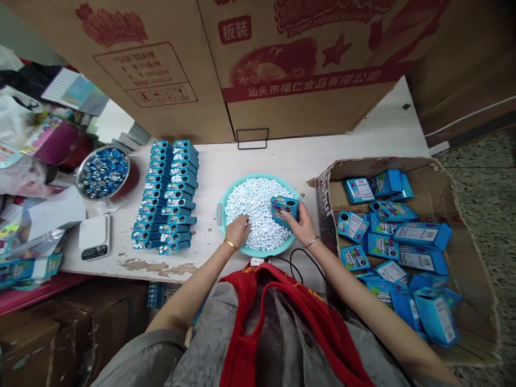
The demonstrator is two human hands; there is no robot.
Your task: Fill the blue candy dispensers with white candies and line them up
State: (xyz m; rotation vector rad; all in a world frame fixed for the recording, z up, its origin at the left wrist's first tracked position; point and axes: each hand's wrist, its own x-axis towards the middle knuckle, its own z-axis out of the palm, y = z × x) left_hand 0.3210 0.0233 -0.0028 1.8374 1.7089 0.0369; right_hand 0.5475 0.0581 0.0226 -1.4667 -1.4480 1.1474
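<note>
Two rows of filled blue boxes (pixel 165 198) lie at nine o'clock; many empties (pixel 397 236) wait at three. Right hand (pixel 299 221) clamps one small blue box (pixel 284 208); left hand (pixel 237 230), fingers curled, digs white candies (pixel 253 207).

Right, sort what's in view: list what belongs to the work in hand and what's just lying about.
In use:
left hand in the white candies
teal basin
right hand holding a small blue box
rows of blue boxes
carton of loose blue boxes

Lying about:
white scale
metal bowl
big cardboard boxes
</note>
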